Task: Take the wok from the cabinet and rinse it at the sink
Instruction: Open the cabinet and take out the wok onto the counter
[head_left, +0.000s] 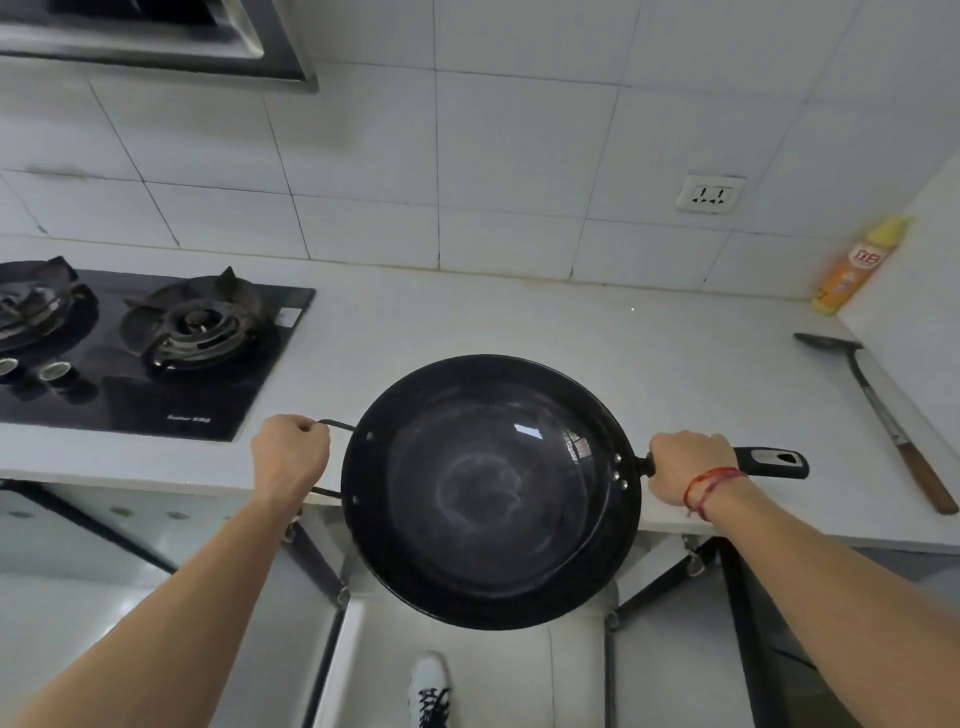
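Head view: left hand (291, 451) grips loop handle, right hand (687, 466) grips long handle; wok (488, 491) level, near counter (519, 322) edge. Keep level; sink unseen.

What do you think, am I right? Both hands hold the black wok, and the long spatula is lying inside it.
Not quite. The left hand and the right hand do hold the wok, but the spatula lies on the counter to its right, apart from it. The head view shows this.
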